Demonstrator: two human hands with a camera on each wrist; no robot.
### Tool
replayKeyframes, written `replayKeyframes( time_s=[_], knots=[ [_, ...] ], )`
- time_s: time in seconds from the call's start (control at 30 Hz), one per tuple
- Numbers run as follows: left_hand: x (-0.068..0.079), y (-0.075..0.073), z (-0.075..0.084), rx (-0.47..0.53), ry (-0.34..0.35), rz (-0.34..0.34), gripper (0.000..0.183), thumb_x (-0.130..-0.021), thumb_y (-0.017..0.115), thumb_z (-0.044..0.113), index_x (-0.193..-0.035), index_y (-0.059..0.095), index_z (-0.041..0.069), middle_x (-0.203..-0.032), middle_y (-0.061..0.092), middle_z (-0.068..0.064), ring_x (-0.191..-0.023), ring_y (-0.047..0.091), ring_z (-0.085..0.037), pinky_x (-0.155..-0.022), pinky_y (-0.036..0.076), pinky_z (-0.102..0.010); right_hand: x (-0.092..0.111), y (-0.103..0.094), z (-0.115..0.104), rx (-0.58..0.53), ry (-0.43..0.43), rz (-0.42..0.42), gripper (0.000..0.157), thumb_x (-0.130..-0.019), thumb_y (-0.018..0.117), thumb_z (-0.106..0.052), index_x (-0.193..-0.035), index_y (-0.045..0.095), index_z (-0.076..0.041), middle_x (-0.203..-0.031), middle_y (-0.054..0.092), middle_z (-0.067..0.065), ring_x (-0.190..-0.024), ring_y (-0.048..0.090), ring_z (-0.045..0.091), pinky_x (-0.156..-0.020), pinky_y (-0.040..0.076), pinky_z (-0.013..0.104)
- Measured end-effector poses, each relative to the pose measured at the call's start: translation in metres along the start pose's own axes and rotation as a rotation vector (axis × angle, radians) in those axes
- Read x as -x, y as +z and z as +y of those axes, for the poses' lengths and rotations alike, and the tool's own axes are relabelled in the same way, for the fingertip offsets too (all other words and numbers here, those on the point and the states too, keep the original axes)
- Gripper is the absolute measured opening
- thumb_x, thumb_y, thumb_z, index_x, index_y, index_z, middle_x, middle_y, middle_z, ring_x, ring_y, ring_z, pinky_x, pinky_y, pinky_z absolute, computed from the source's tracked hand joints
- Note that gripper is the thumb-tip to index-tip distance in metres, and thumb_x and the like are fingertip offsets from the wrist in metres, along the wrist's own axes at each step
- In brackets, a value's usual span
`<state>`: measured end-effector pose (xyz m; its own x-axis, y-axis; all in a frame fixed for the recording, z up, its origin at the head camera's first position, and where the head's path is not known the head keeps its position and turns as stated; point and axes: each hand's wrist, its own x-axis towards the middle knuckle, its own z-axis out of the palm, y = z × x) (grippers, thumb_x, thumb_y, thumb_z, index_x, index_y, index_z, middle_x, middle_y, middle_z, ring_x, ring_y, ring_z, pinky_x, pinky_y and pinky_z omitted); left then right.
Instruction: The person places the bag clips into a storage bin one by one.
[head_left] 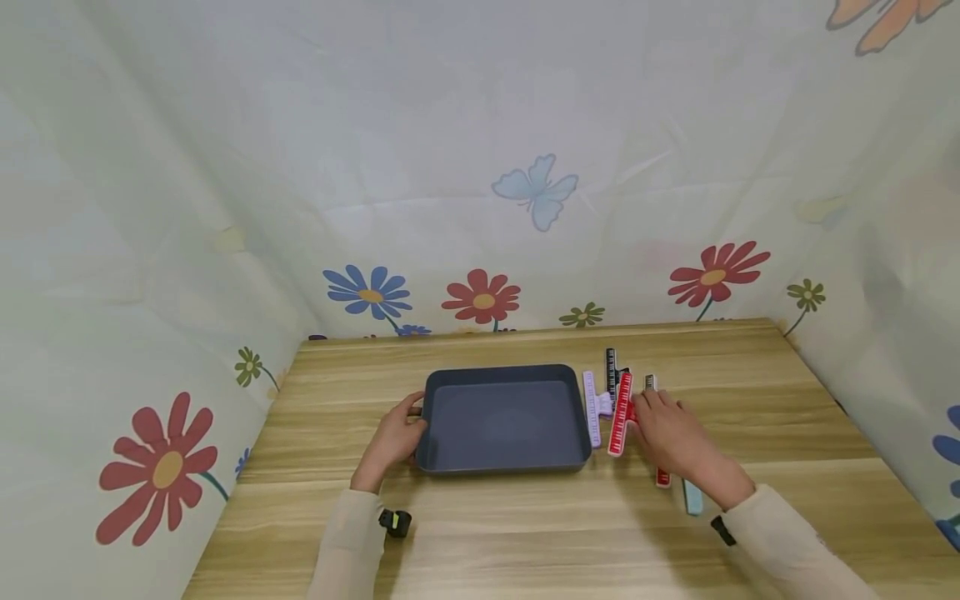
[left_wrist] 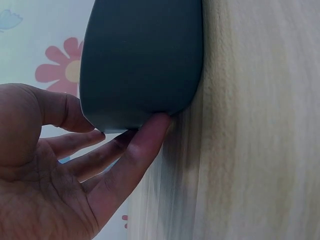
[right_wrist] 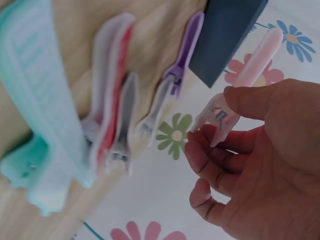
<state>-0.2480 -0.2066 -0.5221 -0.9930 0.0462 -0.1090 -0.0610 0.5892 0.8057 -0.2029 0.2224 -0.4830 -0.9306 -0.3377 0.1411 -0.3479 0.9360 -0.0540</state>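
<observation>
A dark grey-blue baking tray [head_left: 510, 425] lies on the wooden table, its long sides running left to right. My left hand [head_left: 393, 436] grips its left end, thumb at the rim and fingers against the lower side, as the left wrist view shows. To the tray's right, my right hand [head_left: 675, 433] pinches a red clip [head_left: 621, 415] with a piano-key pattern by its handle. In the right wrist view, this clip [right_wrist: 259, 59] looks pale pink, with a metal spring at its handle. A lilac clip [head_left: 592, 408] lies right beside the tray's right edge.
Behind the held clip lies a black clip [head_left: 611, 367]. Around and partly under my right hand are another red clip [head_left: 663, 478], a light blue clip [head_left: 693, 497] and a dark-and-white one [head_left: 650, 382]. A flower-printed curtain [head_left: 450, 208] hangs behind the table.
</observation>
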Motion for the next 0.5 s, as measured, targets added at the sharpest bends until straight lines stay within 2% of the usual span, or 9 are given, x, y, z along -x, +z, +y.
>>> replayKeyframes(
  time_s=[0.3, 0.5],
  knots=[
    [0.001, -0.002, -0.001, 0.002, -0.001, 0.006, 0.059, -0.091, 0.05, 0.007, -0.148, 0.042, 0.013, -0.13, 0.06, -0.024, -0.081, 0.068, -0.024, -0.041, 0.053, -0.038, -0.017, -0.017, -0.019, 0.016, -0.115, 0.049, 0.042, -0.096, 0.063, -0.027, -0.121, 0.057, 0.007, -0.113, 0.06, 0.019, -0.104, 0.058, 0.034, -0.089, 0.052, 0.051],
    [0.0, -0.001, 0.0, -0.018, 0.009, 0.007, 0.059, -0.09, 0.051, 0.007, -0.148, 0.042, 0.013, -0.129, 0.061, -0.025, -0.074, 0.068, -0.022, -0.042, 0.053, -0.037, -0.026, -0.021, -0.028, 0.018, -0.124, 0.062, 0.043, -0.095, 0.064, -0.027, -0.122, 0.057, 0.005, -0.115, 0.061, 0.019, -0.108, 0.057, 0.034, -0.094, 0.051, 0.049]
  ],
)
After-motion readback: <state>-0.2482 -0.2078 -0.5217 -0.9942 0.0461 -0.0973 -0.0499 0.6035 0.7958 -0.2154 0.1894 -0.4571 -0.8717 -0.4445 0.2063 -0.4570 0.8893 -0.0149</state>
